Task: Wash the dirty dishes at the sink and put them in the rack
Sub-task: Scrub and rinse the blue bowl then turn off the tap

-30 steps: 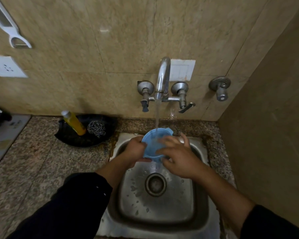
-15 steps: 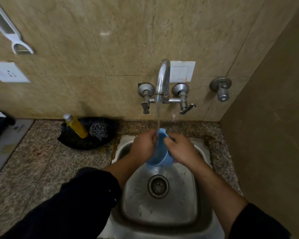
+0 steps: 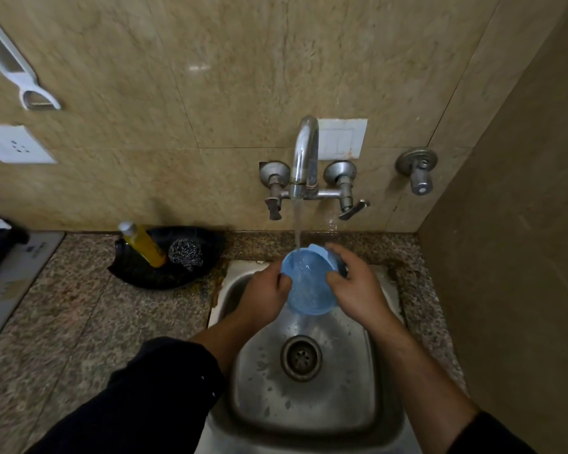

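dark sleeves [image 3: 138, 398] cut off at bottom edge; steel sink [image 3: 309, 404] below; left hand [image 3: 265, 291] and right hand [image 3: 358, 286] grip blue bowl [image 3: 307, 283] at opposite rims above sink, under running tap [image 3: 304, 158]; left fingertips hidden behind bowl; bowl inside blurred by water

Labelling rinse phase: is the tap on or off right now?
On. Water streams from the tap into the blue bowl, which the left hand and right hand hold over the sink.

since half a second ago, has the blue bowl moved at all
Yes. The blue bowl stays under the tap but has turned: it was tipped on edge, and now its opening faces up and the water runs into it.
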